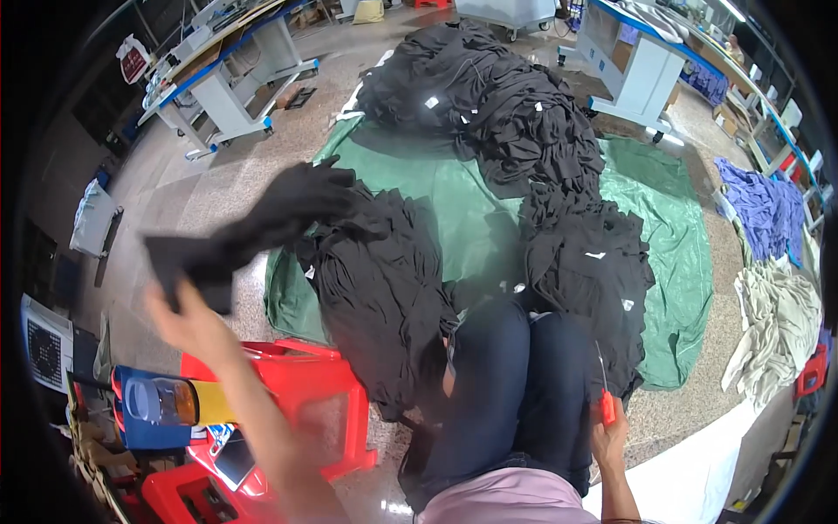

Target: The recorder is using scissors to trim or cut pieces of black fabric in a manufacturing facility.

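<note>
My left hand (194, 325) grips one end of a black garment (288, 199), held out to the left in the air and partly smeared by motion. The garment's far end hangs over the left pile of black garments (375, 288). Down at my right thigh, my right hand (609, 428) is closed around red-handled scissors (607, 403), their thin metal blade pointing away from me. Beside that hand, a second pile of black garments (587, 262) lies right of my knees. Small white tags show on several of the garments.
A large black heap (480, 96) lies farther off on a green sheet (419, 166). Close on my left stand red plastic stools (336, 402) with a bottle (161, 400) and a phone (234, 463). Wheeled tables (253, 96) stand behind; purple cloth (759, 205) and cream cloth (772, 327) lie right.
</note>
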Demonstrator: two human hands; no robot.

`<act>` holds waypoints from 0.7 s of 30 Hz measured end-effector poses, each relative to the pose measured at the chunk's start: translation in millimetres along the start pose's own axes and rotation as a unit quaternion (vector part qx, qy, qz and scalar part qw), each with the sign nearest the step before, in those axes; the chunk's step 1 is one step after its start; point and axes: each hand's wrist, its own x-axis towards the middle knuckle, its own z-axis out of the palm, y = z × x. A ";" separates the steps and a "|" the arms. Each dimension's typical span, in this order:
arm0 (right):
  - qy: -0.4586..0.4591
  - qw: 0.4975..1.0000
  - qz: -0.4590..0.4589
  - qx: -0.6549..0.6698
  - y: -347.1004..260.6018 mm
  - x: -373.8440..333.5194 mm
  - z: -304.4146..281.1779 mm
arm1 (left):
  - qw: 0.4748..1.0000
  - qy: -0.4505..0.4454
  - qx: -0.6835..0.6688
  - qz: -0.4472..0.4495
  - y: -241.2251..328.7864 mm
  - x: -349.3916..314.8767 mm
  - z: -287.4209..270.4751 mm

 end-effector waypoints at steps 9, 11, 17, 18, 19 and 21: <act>-0.007 1.000 -0.016 0.009 26.2 -12.0 -2.1 | 0.686 -0.697 0.208 -0.030 -55.7 -344.1 -97.7; 0.000 1.000 -0.005 0.016 25.7 -19.8 -2.2 | 0.752 -0.643 0.143 -0.031 -38.0 -369.3 -86.4; -0.009 0.999 0.032 -0.009 26.1 -30.5 0.9 | 0.825 -0.527 0.184 -0.089 -9.9 -417.9 36.2; -0.011 1.000 0.021 -0.005 22.2 -31.7 6.5 | 0.814 -0.500 0.293 -0.028 -34.8 -435.6 42.1; 0.001 1.000 0.024 -0.011 24.6 -32.1 2.2 | 0.784 -0.535 0.314 -0.024 -24.3 -442.2 50.4; 0.026 0.999 0.013 -0.020 29.0 -31.1 -1.4 | 0.730 -0.636 0.251 0.009 -15.5 -446.9 63.1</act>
